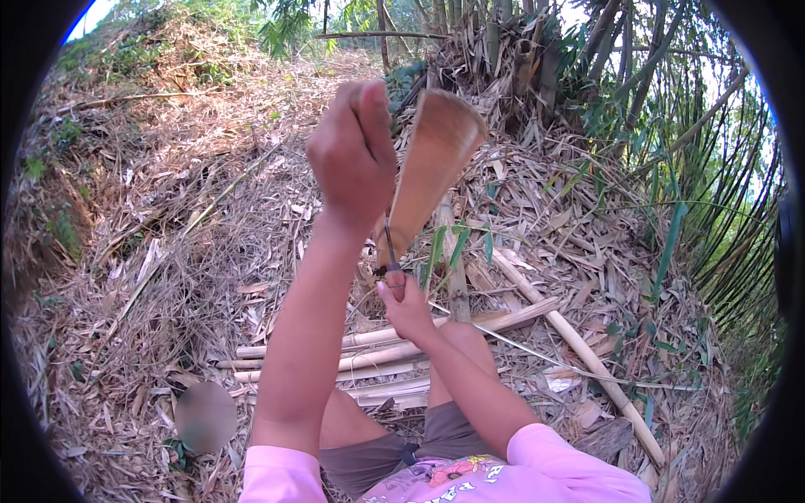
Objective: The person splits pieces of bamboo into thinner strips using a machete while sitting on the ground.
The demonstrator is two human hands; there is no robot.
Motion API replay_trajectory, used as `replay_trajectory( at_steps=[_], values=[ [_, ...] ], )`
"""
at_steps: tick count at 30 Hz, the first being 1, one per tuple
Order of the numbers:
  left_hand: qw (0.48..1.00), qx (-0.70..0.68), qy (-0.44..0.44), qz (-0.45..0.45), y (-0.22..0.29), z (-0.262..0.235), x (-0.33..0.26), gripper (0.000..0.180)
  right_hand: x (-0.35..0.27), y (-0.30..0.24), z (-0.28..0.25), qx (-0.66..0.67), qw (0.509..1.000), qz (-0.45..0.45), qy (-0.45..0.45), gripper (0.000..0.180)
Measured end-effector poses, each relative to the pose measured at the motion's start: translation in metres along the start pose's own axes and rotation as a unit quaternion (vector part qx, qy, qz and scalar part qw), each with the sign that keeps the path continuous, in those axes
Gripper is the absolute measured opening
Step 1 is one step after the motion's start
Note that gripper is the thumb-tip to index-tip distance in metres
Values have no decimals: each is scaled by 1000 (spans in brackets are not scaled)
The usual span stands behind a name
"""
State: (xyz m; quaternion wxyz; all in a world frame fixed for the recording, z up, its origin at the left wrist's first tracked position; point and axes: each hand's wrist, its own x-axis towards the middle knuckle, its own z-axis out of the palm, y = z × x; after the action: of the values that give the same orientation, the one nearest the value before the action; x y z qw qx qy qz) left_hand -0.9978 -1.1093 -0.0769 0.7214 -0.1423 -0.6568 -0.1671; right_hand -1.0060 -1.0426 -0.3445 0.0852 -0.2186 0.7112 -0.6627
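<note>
My left hand [352, 151] is raised, closed in a fist; whatever it may hold is hidden. Just right of it, a broad tan piece of bamboo [440, 151] stands tilted, its wide rounded end up and its lower part narrowing between my knees. Lower down, my right hand [408, 308] is wrapped round the handle of a knife [391, 243]. The thin dark blade points upward and lies against the lower left edge of the bamboo piece. I cannot tell whether it has cut into it.
Several pale bamboo strips [377, 359] lie across the ground by my legs. A long bamboo pole [579, 344] slants off to the right. Dry leaves [210, 285] cover the slope, and bamboo clumps [520, 75] rise at the back and right.
</note>
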Motion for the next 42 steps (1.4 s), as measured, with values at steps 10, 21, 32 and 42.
replay_trajectory(
  at_steps=[10,21,32,42],
  values=[
    [906,215,-220,-291,5,-77,-50,61,67,-66,76,365,919,147,-36,37],
    [752,-5,-371,-545,-48,-105,-159,36,70,-49,34,69,950,32,-304,53],
    [758,67,-231,-606,-14,-135,-215,27,13,219,-133,-204,956,200,61,41],
    [723,59,-85,-683,-6,-173,-267,28,23,125,-151,-198,967,-66,143,29]
  ],
)
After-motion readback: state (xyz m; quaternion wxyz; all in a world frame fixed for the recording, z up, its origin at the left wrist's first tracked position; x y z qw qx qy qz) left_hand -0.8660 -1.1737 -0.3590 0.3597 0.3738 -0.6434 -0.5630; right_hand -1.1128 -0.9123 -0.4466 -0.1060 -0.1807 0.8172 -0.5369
